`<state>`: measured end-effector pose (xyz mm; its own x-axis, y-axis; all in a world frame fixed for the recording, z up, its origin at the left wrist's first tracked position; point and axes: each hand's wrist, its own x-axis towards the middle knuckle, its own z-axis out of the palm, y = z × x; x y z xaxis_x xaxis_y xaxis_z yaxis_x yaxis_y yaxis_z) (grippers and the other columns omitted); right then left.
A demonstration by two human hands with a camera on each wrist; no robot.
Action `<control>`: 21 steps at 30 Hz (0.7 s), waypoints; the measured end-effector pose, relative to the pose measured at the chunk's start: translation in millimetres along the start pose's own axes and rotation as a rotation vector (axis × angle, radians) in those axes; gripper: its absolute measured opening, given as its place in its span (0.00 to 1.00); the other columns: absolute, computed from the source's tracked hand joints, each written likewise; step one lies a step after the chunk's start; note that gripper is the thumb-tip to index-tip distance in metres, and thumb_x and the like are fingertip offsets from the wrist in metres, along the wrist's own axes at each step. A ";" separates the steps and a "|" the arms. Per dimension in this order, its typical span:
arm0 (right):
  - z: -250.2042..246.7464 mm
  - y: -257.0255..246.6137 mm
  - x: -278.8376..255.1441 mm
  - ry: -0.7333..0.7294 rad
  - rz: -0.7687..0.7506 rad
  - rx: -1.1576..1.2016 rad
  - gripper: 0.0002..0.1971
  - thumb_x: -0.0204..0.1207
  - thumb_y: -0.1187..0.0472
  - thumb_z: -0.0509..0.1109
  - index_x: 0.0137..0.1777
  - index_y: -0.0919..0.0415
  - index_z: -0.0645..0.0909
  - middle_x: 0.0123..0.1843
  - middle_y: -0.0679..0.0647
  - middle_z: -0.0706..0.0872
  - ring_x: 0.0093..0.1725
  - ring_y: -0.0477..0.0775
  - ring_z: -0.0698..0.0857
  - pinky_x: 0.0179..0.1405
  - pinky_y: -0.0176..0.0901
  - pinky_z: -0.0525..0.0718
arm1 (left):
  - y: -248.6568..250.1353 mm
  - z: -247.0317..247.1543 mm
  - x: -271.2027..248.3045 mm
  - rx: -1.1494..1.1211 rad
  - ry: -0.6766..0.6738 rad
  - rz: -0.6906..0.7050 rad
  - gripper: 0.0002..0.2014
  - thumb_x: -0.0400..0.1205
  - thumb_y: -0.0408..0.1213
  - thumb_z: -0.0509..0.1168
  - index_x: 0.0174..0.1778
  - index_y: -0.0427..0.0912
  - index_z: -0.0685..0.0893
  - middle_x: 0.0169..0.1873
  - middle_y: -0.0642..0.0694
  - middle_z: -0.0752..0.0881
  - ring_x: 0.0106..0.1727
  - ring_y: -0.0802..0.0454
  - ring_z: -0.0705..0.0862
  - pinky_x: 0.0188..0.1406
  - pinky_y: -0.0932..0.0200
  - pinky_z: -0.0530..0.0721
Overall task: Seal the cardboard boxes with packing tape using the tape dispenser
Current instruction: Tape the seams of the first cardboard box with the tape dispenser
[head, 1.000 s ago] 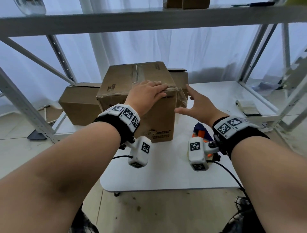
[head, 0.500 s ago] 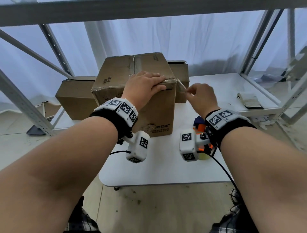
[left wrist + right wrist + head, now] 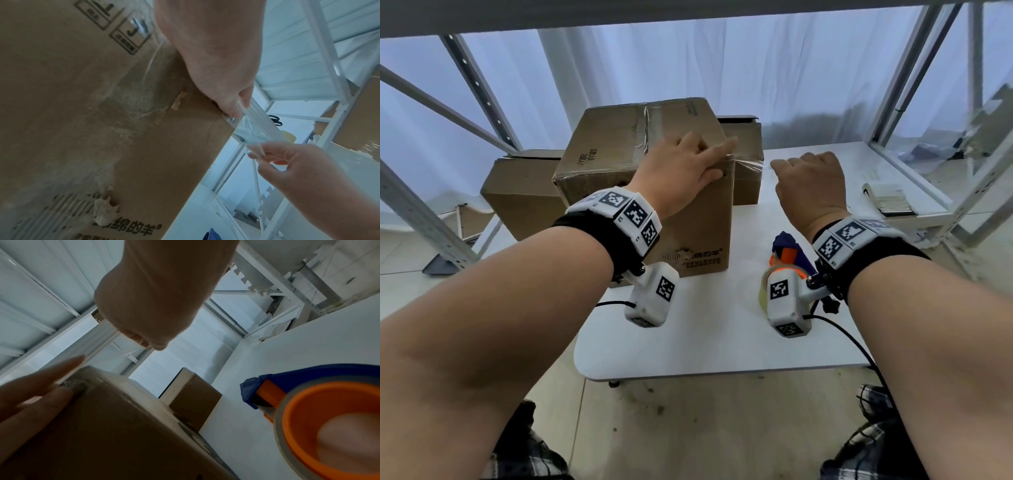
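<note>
A tall cardboard box (image 3: 606, 150) stands on the white table (image 3: 722, 342), with clear tape along its top seam. My left hand (image 3: 685, 168) lies flat on the box's near right top corner, fingers straight, pressing the tape end down (image 3: 232, 112). A loose strip of clear tape (image 3: 751, 165) stretches from that corner to my right hand (image 3: 808, 181), which pinches its free end between thumb and fingertips (image 3: 257, 152). The orange and blue tape dispenser (image 3: 787, 257) lies on the table below my right wrist (image 3: 329, 418).
Two more cardboard boxes stand behind: one low at the left (image 3: 517, 192), one at the right rear (image 3: 748, 144). A small stack of paper (image 3: 892, 202) lies on the table's right side. Metal shelf posts (image 3: 941, 68) frame the table on both sides.
My right hand went from open beside the box to pinching the loose tape end, then pulled it out to the right. The left hand stayed pressed on the corner.
</note>
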<state>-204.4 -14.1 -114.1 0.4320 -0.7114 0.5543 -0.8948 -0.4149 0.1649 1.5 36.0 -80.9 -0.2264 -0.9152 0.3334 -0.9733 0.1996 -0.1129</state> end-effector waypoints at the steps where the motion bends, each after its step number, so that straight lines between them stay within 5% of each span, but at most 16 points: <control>1: 0.5 3.8 -2.7 -0.064 0.008 -0.010 0.10 0.77 0.69 0.66 0.56 0.67 0.85 0.44 0.66 0.89 0.46 0.67 0.86 0.53 0.52 0.75 | 0.9 0.0 0.7 0.040 -0.013 0.011 0.23 0.88 0.53 0.47 0.80 0.64 0.58 0.66 0.44 0.74 0.64 0.39 0.72 0.65 0.44 0.70; 4: 2.3 18.9 -9.6 -0.170 0.037 -0.045 0.11 0.79 0.70 0.60 0.55 0.65 0.83 0.42 0.66 0.88 0.44 0.67 0.85 0.52 0.52 0.73 | 2.2 -3.2 6.1 0.001 -0.007 -0.016 0.21 0.88 0.54 0.46 0.78 0.65 0.63 0.62 0.43 0.73 0.64 0.40 0.70 0.66 0.45 0.67; 8: 2.5 19.8 -9.9 -0.222 0.092 -0.013 0.16 0.81 0.69 0.56 0.62 0.61 0.82 0.45 0.64 0.89 0.46 0.67 0.86 0.52 0.50 0.73 | 7.4 -0.5 13.8 -0.148 0.038 0.043 0.19 0.88 0.48 0.53 0.74 0.52 0.75 0.60 0.44 0.77 0.63 0.43 0.74 0.63 0.50 0.71; 13: 8.4 7.9 -13.6 -0.282 0.122 0.015 0.17 0.84 0.66 0.55 0.66 0.56 0.81 0.52 0.58 0.88 0.54 0.62 0.85 0.55 0.49 0.73 | 4.8 3.9 15.6 -0.105 0.036 0.086 0.21 0.88 0.46 0.52 0.78 0.56 0.68 0.62 0.44 0.77 0.63 0.41 0.73 0.63 0.48 0.71; 21: 23.7 -23.2 -15.4 -0.407 0.275 0.342 0.16 0.82 0.63 0.57 0.62 0.57 0.85 0.56 0.57 0.87 0.55 0.60 0.84 0.49 0.46 0.77 | 3.4 3.2 17.8 -0.076 0.035 0.111 0.17 0.88 0.48 0.51 0.71 0.55 0.75 0.59 0.41 0.74 0.62 0.40 0.72 0.64 0.46 0.73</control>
<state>-187.6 -7.0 -145.9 0.2589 -0.9505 0.1715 -0.9218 -0.2962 -0.2501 -5.6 19.3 -78.3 -0.3327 -0.8734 0.3557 -0.9419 0.3263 -0.0798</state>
